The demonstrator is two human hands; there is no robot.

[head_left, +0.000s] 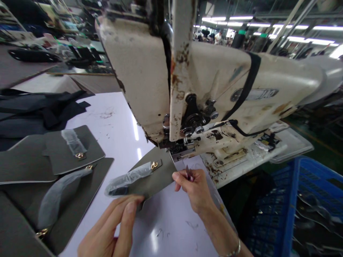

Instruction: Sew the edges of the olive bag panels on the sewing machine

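A dark grey-green panel (pixel 158 180) lies on the white table, its far end beneath the presser area of a sewing machine (pixel 214 78). On the panel sits a strap in clear plastic wrap (pixel 131 177), ending in a gold-coloured metal fitting (pixel 154 165). My left hand (pixel 112 225) has its fingers stretched out, fingertips touching the panel's near edge, thumb alongside and off the panel. Close to the panel's right edge, my right hand (pixel 197 189) is closed around small thread snips (pixel 189 174); a dark pointed blade shows above the fingers and the rest is hidden.
Similar panels (pixel 77 203) with wrapped straps overlap at the left. Behind them is a pile of black fabric (pixel 34 110). A blue plastic basket (pixel 289 200) holding wrapped pieces stands low on the right, past the table edge. Loose thread bits lie on the white tabletop (pixel 158 217).
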